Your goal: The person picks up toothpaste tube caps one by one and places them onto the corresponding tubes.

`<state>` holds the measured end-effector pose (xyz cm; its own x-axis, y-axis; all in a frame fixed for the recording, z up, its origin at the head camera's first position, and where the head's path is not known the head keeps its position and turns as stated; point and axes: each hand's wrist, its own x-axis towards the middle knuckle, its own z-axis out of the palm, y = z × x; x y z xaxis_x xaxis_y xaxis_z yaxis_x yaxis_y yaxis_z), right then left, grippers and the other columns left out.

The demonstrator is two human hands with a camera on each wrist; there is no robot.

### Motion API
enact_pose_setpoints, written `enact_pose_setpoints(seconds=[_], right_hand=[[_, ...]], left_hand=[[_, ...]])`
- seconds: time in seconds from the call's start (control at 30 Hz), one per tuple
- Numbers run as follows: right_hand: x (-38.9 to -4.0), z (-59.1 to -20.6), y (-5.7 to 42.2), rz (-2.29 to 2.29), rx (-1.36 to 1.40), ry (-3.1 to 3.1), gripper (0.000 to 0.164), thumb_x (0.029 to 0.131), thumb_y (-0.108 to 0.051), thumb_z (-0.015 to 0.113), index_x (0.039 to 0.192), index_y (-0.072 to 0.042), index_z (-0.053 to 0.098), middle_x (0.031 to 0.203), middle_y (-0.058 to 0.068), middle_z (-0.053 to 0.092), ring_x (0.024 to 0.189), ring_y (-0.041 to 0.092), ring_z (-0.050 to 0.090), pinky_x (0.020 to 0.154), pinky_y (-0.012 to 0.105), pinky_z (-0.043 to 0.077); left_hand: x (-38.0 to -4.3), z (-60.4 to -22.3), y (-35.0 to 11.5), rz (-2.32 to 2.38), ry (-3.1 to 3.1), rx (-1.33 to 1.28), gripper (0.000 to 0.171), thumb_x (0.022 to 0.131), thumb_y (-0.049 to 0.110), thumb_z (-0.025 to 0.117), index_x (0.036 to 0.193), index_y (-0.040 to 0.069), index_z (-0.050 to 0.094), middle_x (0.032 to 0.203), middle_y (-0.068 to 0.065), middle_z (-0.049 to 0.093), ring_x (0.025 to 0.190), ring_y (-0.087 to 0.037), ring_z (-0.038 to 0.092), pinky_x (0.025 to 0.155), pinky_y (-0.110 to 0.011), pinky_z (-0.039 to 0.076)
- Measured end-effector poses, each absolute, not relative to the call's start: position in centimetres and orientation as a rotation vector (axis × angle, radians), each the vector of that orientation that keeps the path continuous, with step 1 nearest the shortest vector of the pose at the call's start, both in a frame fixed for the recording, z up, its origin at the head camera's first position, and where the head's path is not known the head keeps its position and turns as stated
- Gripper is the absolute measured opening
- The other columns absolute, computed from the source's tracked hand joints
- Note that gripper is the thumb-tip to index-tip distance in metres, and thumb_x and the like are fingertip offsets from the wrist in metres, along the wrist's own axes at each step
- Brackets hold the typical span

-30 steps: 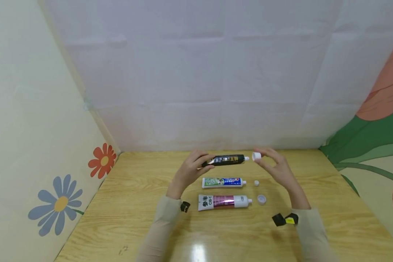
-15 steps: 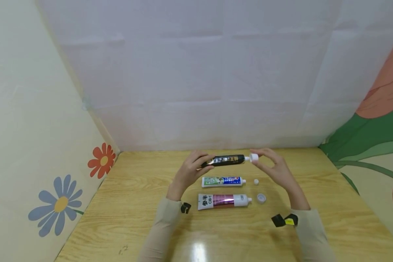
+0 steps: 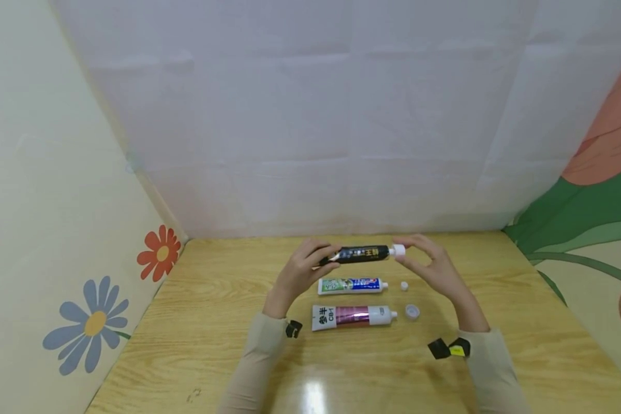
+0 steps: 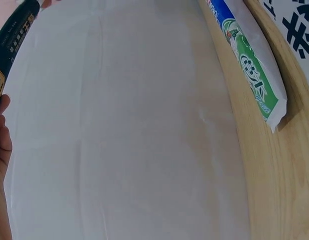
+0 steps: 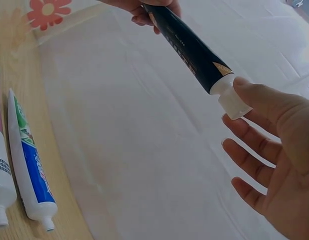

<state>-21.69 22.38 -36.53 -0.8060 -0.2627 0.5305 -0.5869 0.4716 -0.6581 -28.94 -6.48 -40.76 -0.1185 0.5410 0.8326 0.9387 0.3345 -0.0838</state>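
Note:
A black toothpaste tube (image 3: 363, 254) is held level above the table, its nozzle end to the right. My left hand (image 3: 303, 270) grips its tail end between thumb and fingers. At the other end, my right hand (image 3: 436, 265) pinches a white cap (image 3: 399, 250) between thumb and index finger. In the right wrist view the cap (image 5: 234, 104) sits over the nozzle, with a white shoulder showing between it and the black body; the other fingers are spread apart. Below lie a green and blue toothpaste tube (image 3: 351, 286) and a purple and white toothpaste tube (image 3: 353, 317), both uncapped.
A small white cap (image 3: 404, 286) lies right of the green and blue tube. A wider white cap (image 3: 412, 311) lies beside the purple tube's nozzle. The wooden table (image 3: 196, 339) meets a white cloth backdrop (image 3: 290, 144) behind and painted walls at the sides.
My right hand has moved slightly left, bringing the white cap from apart from the black tube onto its nozzle. My left hand has stayed nearly still with the tube.

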Motion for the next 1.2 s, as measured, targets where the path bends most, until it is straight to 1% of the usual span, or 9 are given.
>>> enact_pose_setpoints(seconds=[0.1,0.33,0.47,0.57,0.67,0.73,0.9,0.97,1.2], right_hand=[[-21.8,-36.6,22.4,1.274,0.728,-2.363,0.035,0.085,-0.002,0.064,0.119,-0.001,0.059,0.114,0.015,0.059,0.108,0.03,0.052,0.097,0.059,0.037],[-21.8,-36.9,22.4,1.282,0.738,-2.369,0.034,0.084,-0.003,0.065,0.118,-0.002,0.059,0.115,0.017,0.06,0.106,0.003,0.05,0.096,0.058,0.038],[-21.7,-36.9,22.3,1.263,0.746,-2.38,0.034,0.085,-0.004,0.065,0.119,-0.002,0.059,0.114,0.013,0.061,0.104,0.0,0.05,0.094,0.051,0.041],[-21.7,-36.8,22.3,1.229,0.732,-2.389,0.034,0.085,-0.004,0.065,0.119,-0.002,0.06,0.112,0.01,0.062,0.101,0.0,0.051,0.091,0.04,0.043],[-21.6,-36.7,22.2,1.203,0.713,-2.394,0.033,0.085,-0.005,0.065,0.118,-0.004,0.061,0.109,0.007,0.062,0.098,0.0,0.052,0.088,0.031,0.044],[-21.6,-36.7,22.3,1.205,0.702,-2.397,0.032,0.086,-0.005,0.065,0.117,-0.005,0.061,0.107,0.006,0.063,0.096,0.0,0.052,0.087,0.03,0.044],[-22.5,-37.7,22.7,1.278,0.655,-2.409,0.03,0.087,-0.008,0.063,0.118,-0.007,0.062,0.104,0.004,0.064,0.096,0.002,0.052,0.09,0.043,0.042],[-23.0,-38.5,23.1,1.309,0.63,-2.415,0.03,0.088,-0.012,0.063,0.118,-0.008,0.062,0.103,0.003,0.064,0.097,0.003,0.053,0.092,0.049,0.04],[-23.5,-39.3,23.7,1.37,0.628,-2.405,0.025,0.09,-0.019,0.061,0.114,-0.011,0.065,0.102,0.001,0.065,0.1,0.008,0.055,0.096,0.057,0.036]], left_hand=[[-28.9,-40.6,-6.4,-0.601,-1.774,-1.32,0.041,0.076,0.018,0.074,0.114,0.005,0.064,0.099,-0.006,0.061,0.084,-0.015,0.053,0.07,-0.023,0.047],[-28.6,-40.5,-6.2,-0.593,-1.76,-1.323,0.039,0.077,0.019,0.074,0.112,0.005,0.065,0.099,-0.006,0.061,0.085,-0.015,0.054,0.071,-0.022,0.047],[-28.6,-40.6,-6.1,-0.601,-1.757,-1.329,0.042,0.073,0.016,0.077,0.112,0.005,0.065,0.101,-0.006,0.061,0.085,-0.015,0.055,0.072,-0.023,0.048],[-28.5,-40.6,-6.0,-0.61,-1.749,-1.336,0.045,0.07,0.015,0.078,0.112,0.006,0.065,0.1,-0.006,0.061,0.084,-0.015,0.055,0.072,-0.022,0.048],[-28.5,-40.6,-5.9,-0.621,-1.742,-1.347,0.044,0.07,0.014,0.078,0.111,0.005,0.065,0.099,-0.007,0.061,0.083,-0.015,0.055,0.072,-0.022,0.048],[-28.4,-40.6,-5.9,-0.631,-1.748,-1.357,0.04,0.074,0.017,0.076,0.111,0.005,0.066,0.098,-0.006,0.061,0.082,-0.014,0.054,0.07,-0.021,0.048],[-28.2,-40.7,-5.8,-0.663,-1.783,-1.374,0.043,0.073,0.018,0.078,0.112,0.008,0.066,0.099,-0.006,0.061,0.079,-0.011,0.052,0.067,-0.018,0.045],[-28.1,-40.8,-5.8,-0.674,-1.786,-1.38,0.046,0.069,0.016,0.08,0.112,0.007,0.066,0.099,-0.006,0.061,0.079,-0.011,0.051,0.066,-0.018,0.045],[-28.0,-40.8,-5.5,-0.706,-1.746,-1.407,0.05,0.069,0.02,0.08,0.115,0.009,0.064,0.099,-0.005,0.062,0.081,-0.012,0.053,0.068,-0.018,0.046]])
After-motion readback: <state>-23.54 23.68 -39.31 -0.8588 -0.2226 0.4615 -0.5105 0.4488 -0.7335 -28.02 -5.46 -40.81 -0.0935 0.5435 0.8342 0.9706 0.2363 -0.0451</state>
